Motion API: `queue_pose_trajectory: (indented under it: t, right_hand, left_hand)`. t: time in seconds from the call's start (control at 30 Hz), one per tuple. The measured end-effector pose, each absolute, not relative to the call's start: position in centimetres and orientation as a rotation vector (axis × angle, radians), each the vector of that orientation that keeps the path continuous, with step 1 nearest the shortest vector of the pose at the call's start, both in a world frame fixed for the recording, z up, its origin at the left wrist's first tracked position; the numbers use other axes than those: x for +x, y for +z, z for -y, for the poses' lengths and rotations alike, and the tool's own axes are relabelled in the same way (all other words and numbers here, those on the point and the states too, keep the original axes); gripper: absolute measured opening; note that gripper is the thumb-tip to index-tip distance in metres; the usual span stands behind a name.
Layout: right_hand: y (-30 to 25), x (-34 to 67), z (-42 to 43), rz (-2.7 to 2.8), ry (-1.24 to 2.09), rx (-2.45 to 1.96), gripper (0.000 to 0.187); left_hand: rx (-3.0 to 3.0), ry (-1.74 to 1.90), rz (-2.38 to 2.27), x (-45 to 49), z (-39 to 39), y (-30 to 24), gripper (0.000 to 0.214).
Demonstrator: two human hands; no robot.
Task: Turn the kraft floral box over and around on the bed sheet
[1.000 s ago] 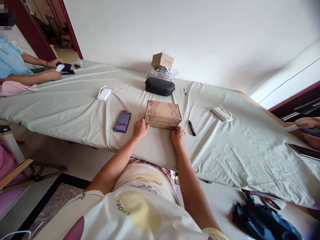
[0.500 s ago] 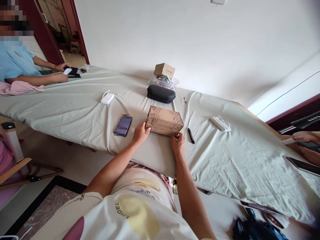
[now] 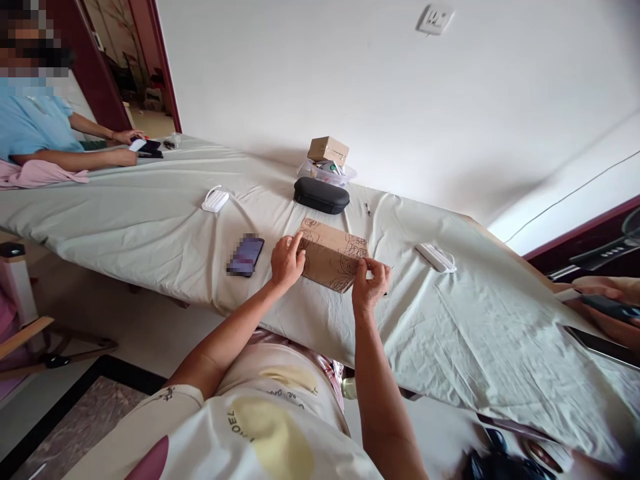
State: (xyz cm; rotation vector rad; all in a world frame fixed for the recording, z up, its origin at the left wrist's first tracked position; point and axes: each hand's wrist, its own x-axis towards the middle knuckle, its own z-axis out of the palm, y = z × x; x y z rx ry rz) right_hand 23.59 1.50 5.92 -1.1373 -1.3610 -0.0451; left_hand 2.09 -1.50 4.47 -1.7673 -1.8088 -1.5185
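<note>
Brown cardboard, drawn with dark scribbled loops, is what you have between your fingers: the small rectangular box [image 3: 333,263] is at the centre of the frame. Your left hand [image 3: 287,261] grips its left end, thumb and fingers bent at the edge. Your right hand [image 3: 370,283] pinches at its right end; whether this is a loose flap or a firm corner, I cannot tell.

The box should be rather light, but its inside is hidden, so the weight is not sure. The walls look stiff and dry, probably not slippery, yet a hard squeeze in the middle could dent them. You would do better to hold the short ends, near the folded corners.

Farther out, the dark flat phone [image 3: 246,257] lies left of centre, and the black rounded hard case [image 3: 321,195] lies above the box in the frame. Under everything is the pale green wrinkled tablecloth [image 3: 450,320].
</note>
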Motion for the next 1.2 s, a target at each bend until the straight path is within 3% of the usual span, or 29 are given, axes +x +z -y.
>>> queue_pose_trajectory:
  t: [0.4,0.87,1.03,1.2]
  right_hand:
    - [6.7,20.7,-2.1,1.592,-0.329,-1.242,0.015]
    - [5.7,23.3,-1.2,1.495,-0.025,-1.056,0.017]
    - [5.6,20.2,1.8,1.592,0.010,-0.990,0.020]
    - [6.5,17.2,3.6,1.844,-0.007,-0.974,0.029]
  left_hand:
    - [-2.124,-1.093,1.504,6.4,0.5,6.1,0.044]
    - [-2.181,-1.067,1.466,6.3,1.0,5.2,0.054]
    - [-2.158,-1.197,1.535,5.8,1.0,5.0,0.078]
    - [-2.362,-1.248,1.477,3.5,1.1,5.0,0.060]
